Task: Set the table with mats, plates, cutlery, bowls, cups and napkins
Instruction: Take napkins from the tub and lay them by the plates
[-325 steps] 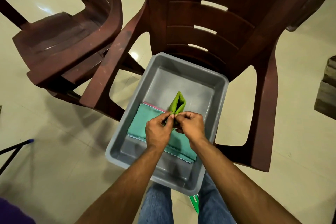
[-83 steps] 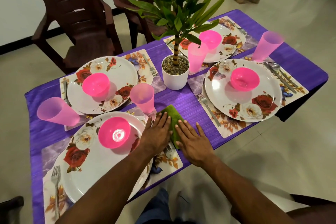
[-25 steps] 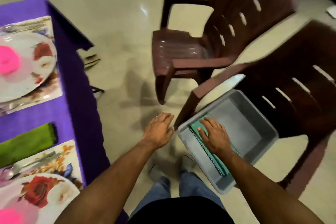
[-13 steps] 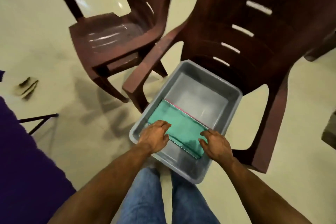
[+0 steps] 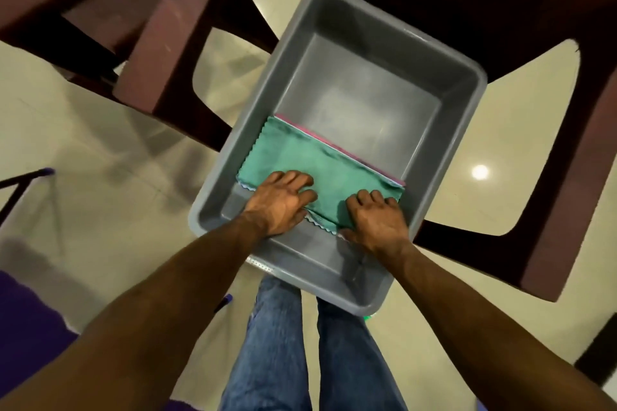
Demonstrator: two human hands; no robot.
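Both hands are down inside the grey tub (image 5: 464, 117), on the teal napkin (image 5: 300, 157). The left hand (image 5: 282, 202) lies on the cloth's near edge with fingers bent and spread. The right hand (image 5: 375, 215) rests on the near right corner with knuckles raised and fingertips curled onto the fabric. Whether either hand has pinched the cloth or only presses on it cannot be determined.

The napkin is a flat, rectangular, soft-looking teal cloth with zigzag-cut edges, and it occupies the tub's near half. Beyond the fingers, a thin strip of pink cloth (image 5: 334, 143) shows along its far edge, lying beneath it.

The tub is smooth moulded plastic, rectangular, with rounded corners and a rolled rim. It sits on the seat of a dark maroon plastic chair (image 5: 551, 177). A second maroon chair (image 5: 150, 27) stands to the left of the hands. Below the wrists are blue denim jeans (image 5: 283, 344), on a glossy cream floor (image 5: 100, 177).
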